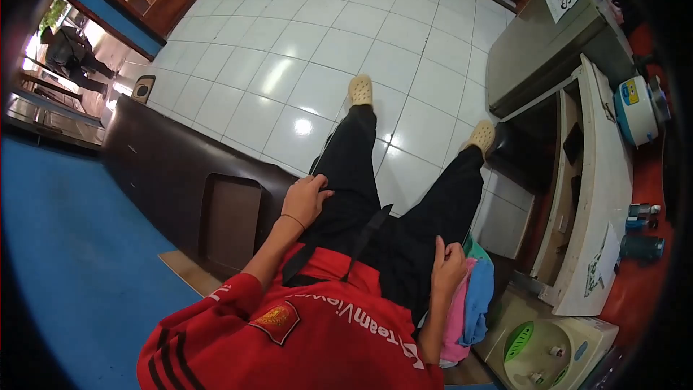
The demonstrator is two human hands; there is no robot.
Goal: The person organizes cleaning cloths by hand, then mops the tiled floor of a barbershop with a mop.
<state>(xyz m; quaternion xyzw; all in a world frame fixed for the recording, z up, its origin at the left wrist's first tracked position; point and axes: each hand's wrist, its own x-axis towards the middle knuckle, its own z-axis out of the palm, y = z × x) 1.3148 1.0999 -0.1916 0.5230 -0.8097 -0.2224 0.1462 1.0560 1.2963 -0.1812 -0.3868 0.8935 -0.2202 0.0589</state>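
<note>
My left hand (305, 198) rests on the upper thigh of my black trousers (349, 166), its fingers curled at the cloth. On the other thigh lies my right hand (448, 267), with its fingers bent and the thumb pointing up. Whether either hand pinches the fabric is too small to tell. A black strap (368, 230) hangs over my lap below the red shirt (332, 332). Pink cloth (458, 318) and blue cloth (479, 300) lie just beside my right hand.
A brown padded bench (173, 152) stands at the left. White tiled floor (289, 65) lies ahead. At the right are a grey fridge (527, 50), a white-topped cabinet (603, 195) and a water dispenser (541, 347). A person (72, 58) is outside at the upper left.
</note>
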